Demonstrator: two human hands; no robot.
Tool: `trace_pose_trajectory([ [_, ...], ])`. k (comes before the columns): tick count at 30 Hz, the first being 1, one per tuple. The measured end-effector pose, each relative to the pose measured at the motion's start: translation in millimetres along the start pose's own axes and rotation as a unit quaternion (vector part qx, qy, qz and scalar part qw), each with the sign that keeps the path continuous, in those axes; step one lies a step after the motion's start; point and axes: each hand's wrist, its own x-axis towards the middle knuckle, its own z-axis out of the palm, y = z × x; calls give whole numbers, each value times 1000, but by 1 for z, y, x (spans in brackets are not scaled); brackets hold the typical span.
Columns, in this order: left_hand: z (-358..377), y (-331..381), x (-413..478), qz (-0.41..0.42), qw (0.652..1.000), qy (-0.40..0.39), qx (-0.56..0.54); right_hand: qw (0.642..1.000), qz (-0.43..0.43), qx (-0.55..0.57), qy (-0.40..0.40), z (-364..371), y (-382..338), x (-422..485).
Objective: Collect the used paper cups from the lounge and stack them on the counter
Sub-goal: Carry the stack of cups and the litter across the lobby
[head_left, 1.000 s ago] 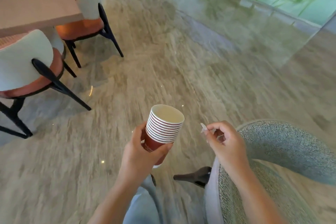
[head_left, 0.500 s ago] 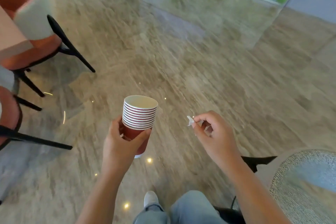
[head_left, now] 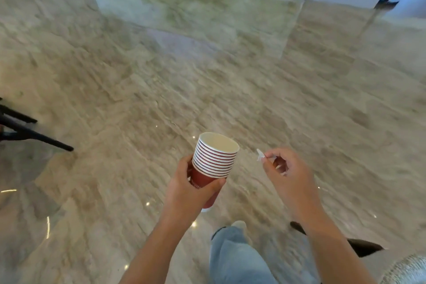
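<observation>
Barely discernible: white scrap (head_left: pixel 260 154) between right-hand fingers (head_left: pixel 276 152)

- Polished stone floor (head_left: pixel 138 90) — beige-grey and veined, glossy enough to mirror the green wall panel at the top and to show small bright light spots.
- Black chair legs (head_left: pixel 27 132) stand on it at the left edge.
- Another dark chair leg (head_left: pixel 364 245) rests on it at lower right.
- A pale shoe tip (head_left: pixel 239 224) — blurred — near bottom centre.
</observation>
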Motion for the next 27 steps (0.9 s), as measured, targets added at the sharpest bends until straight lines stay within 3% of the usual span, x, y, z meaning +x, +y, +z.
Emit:
trace_pose_trajectory([
  [9,113,89,143,79,989,-117,30,985,90,42,143,-96,41,135],
  [18,228,137,258,73,970,-231,7,957,166,29,234,-151,105,221],
  [27,363,232,426,93,947,-306,-38,936,187,-31,297,-216,130,383],
])
